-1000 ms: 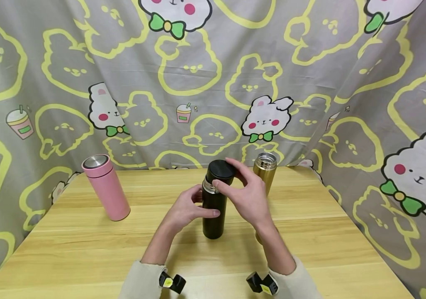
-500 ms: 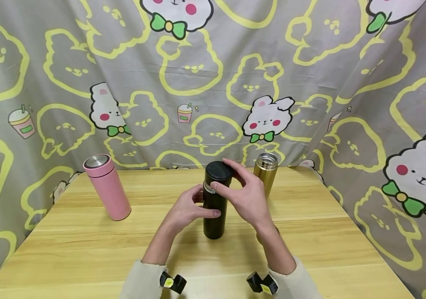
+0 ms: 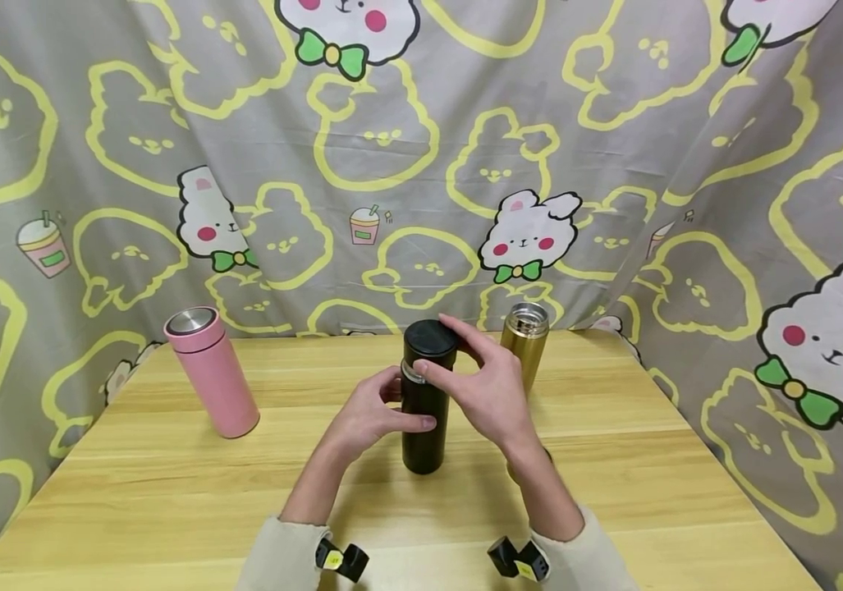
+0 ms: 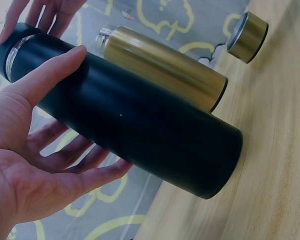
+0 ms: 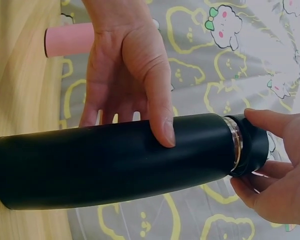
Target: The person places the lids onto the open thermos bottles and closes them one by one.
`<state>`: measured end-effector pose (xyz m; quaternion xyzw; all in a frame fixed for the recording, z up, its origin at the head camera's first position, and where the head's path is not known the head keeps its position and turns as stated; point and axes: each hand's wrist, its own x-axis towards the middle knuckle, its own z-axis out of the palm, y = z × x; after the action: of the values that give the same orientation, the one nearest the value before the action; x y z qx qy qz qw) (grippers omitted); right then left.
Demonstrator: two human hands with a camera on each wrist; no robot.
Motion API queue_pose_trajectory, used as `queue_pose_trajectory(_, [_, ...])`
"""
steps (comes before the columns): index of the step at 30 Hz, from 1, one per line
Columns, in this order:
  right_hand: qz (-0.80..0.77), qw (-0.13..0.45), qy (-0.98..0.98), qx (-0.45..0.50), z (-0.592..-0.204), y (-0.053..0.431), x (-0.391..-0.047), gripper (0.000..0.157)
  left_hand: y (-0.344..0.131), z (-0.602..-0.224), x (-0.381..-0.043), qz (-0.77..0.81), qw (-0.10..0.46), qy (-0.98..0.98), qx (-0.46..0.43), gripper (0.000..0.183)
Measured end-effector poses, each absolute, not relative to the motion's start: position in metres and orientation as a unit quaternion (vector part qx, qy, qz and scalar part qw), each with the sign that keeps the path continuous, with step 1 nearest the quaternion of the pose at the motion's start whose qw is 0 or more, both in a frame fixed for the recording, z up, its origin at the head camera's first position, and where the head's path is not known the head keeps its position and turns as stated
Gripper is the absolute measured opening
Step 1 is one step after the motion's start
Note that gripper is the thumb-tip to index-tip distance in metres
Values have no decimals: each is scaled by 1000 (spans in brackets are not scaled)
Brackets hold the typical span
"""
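Note:
A black thermos (image 3: 423, 443) stands upright on the table in front of me. My left hand (image 3: 373, 414) grips its body, thumb across the near side and fingers round the far side. On top sits the black lid (image 3: 430, 339), held between the thumb and fingers of my right hand (image 3: 493, 394). A thin silver band of the neck (image 5: 235, 142) shows between lid and body in the right wrist view. The lid looks slightly tilted there. Behind my right hand stands a gold thermos (image 3: 523, 349) with its steel mouth uncovered.
A pink thermos (image 3: 216, 379) with its lid on stands at the left of the wooden table (image 3: 133, 492). The gold lid (image 4: 249, 37) lies on the table, mostly hidden by my right wrist in the head view. A patterned curtain (image 3: 406, 148) hangs behind.
The black lid has shifted slightly left, down and more level on the thermos, and less of the silver neck shows. My right hand has moved slightly with it; the left keeps its grip.

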<state>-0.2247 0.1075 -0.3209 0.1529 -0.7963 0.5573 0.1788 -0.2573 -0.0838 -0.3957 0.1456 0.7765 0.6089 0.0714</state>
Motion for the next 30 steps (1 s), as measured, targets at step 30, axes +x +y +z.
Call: queue_pose_trajectory(30, [548,171,-801,169,-323,108,-226,62,-84,-395,-257,601,65,783,148,54])
